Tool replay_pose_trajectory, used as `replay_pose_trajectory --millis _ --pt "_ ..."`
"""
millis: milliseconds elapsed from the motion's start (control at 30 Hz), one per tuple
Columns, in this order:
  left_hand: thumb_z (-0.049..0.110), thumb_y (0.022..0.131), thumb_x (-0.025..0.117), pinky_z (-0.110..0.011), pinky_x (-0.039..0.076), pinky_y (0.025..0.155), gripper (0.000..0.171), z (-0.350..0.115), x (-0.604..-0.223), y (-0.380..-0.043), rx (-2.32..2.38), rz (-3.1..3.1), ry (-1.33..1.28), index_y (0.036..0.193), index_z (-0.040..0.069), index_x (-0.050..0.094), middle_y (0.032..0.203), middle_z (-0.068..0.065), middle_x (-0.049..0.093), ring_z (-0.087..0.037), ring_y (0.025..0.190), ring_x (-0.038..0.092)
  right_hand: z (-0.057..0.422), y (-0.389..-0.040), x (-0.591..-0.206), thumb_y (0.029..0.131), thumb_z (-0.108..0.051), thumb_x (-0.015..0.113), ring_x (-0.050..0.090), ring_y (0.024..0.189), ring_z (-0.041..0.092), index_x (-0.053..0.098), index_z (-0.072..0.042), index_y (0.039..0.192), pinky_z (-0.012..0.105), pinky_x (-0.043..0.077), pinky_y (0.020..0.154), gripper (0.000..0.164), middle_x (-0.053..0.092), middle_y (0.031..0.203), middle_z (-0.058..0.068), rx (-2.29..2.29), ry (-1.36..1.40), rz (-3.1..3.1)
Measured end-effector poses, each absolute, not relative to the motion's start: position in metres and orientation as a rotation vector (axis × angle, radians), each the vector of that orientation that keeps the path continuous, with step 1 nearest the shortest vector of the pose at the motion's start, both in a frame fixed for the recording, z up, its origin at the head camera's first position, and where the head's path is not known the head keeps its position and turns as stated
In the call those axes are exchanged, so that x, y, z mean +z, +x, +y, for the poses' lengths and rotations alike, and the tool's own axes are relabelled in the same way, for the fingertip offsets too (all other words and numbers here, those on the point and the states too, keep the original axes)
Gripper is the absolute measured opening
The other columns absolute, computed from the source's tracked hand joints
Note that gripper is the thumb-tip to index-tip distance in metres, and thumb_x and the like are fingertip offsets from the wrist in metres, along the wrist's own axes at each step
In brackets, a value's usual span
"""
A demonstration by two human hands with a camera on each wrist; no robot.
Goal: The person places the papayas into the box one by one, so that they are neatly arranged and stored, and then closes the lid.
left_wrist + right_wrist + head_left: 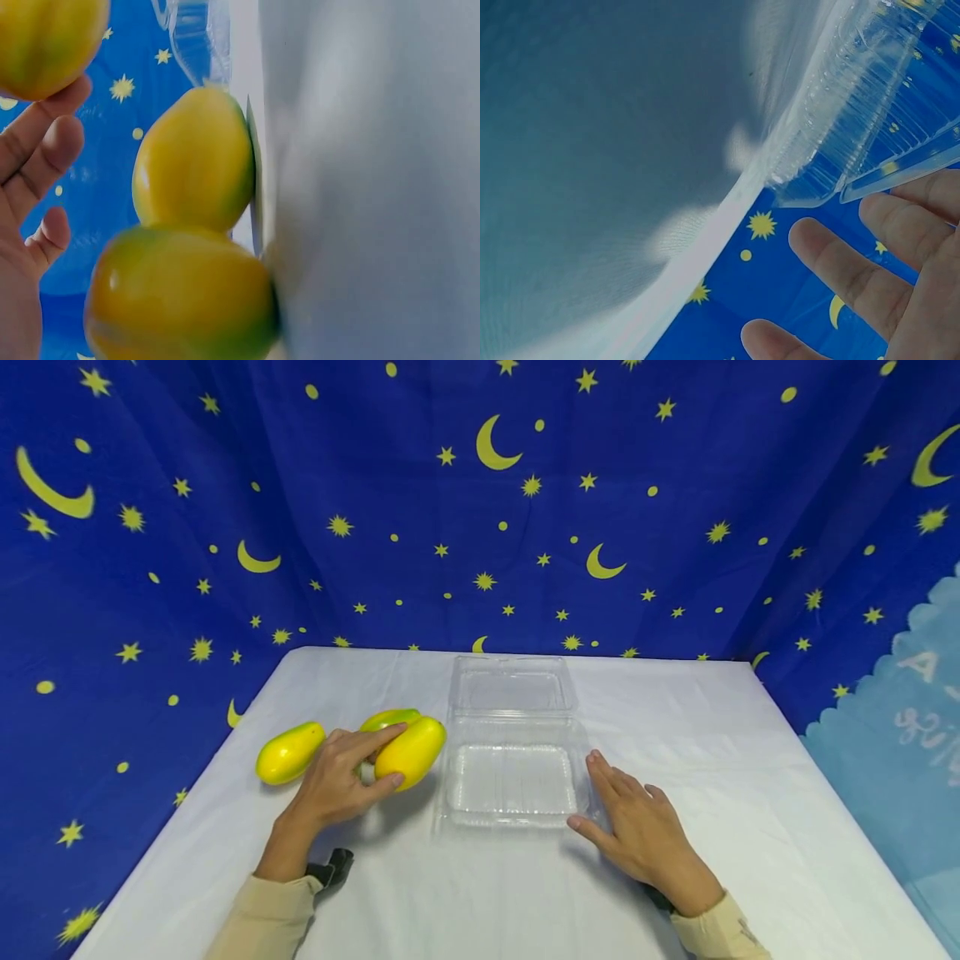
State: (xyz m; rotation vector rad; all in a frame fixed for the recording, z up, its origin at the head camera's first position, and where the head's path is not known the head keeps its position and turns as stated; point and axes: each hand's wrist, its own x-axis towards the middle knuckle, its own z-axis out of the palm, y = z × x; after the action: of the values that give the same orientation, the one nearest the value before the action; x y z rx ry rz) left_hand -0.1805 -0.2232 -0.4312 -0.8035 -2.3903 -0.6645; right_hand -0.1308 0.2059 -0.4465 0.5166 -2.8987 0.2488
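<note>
My left hand (337,777) grips a yellow mango (412,752) between thumb and fingers, lifted over the table just left of the clear plastic box. Part of this mango (49,45) shows at the top left of the left wrist view, above the fingertips. Behind it lies a second, greener mango (386,718), partly covered. A third mango (288,754) rests left of the hand. The hinged clear box (517,818) stands with its lid (512,687) folded back, away from me. My right hand (641,827) has its fingers extended at the box's right rim.
A white cloth covers the table (480,902). Beyond its far edge hangs a dark blue curtain (420,485) with yellow stars and moons. A light blue panel (907,735) is on the right side.
</note>
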Motion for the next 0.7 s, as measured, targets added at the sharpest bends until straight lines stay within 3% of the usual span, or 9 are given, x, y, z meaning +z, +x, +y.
replay_pose_trajectory --millis 100,267,567,700 --pt "0.037 0.076 0.08 -0.031 0.038 0.075 0.066 -0.218 -0.429 -0.184 -0.72 -2.371 -0.803 0.138 0.023 0.062 0.102 0.006 0.075 -0.012 0.073 0.06 0.206 -0.131 -0.447 0.092 -0.068 0.054 0.051 0.136 0.035 0.033 -0.009 0.157 0.067 0.043 0.098 0.09 0.038 0.161 0.006 0.254 0.524 -2.889" --pt "0.034 0.075 0.081 -0.03 0.037 0.075 0.067 -0.212 -0.426 -0.189 -0.778 -2.367 -0.814 0.138 0.023 0.062 0.126 0.001 0.071 -0.008 0.076 0.06 0.206 -0.132 -0.446 0.092 -0.069 0.053 0.048 0.139 0.034 0.033 -0.012 0.157 0.07 0.038 0.103 0.089 0.033 0.164 0.003 0.282 0.517 -2.921" --pt "0.037 0.078 0.079 -0.035 0.04 0.082 0.067 -0.196 -0.419 -0.195 -0.809 -2.414 -0.885 0.141 0.028 0.058 0.124 0.004 0.071 -0.013 0.083 0.059 0.206 -0.137 -0.444 0.089 -0.071 0.056 0.047 0.14 0.034 0.034 -0.015 0.157 0.072 0.036 0.103 0.091 0.033 0.164 0.004 0.236 0.524 -2.926" --pt "0.039 0.078 0.078 -0.039 0.045 0.089 0.067 -0.189 -0.417 -0.198 -0.796 -2.413 -0.935 0.142 0.029 0.058 0.114 0.009 0.072 -0.011 0.086 0.06 0.206 -0.14 -0.442 0.088 -0.072 0.056 0.047 0.141 0.035 0.033 -0.015 0.158 0.073 0.036 0.104 0.092 0.033 0.164 0.003 0.242 0.532 -2.933"
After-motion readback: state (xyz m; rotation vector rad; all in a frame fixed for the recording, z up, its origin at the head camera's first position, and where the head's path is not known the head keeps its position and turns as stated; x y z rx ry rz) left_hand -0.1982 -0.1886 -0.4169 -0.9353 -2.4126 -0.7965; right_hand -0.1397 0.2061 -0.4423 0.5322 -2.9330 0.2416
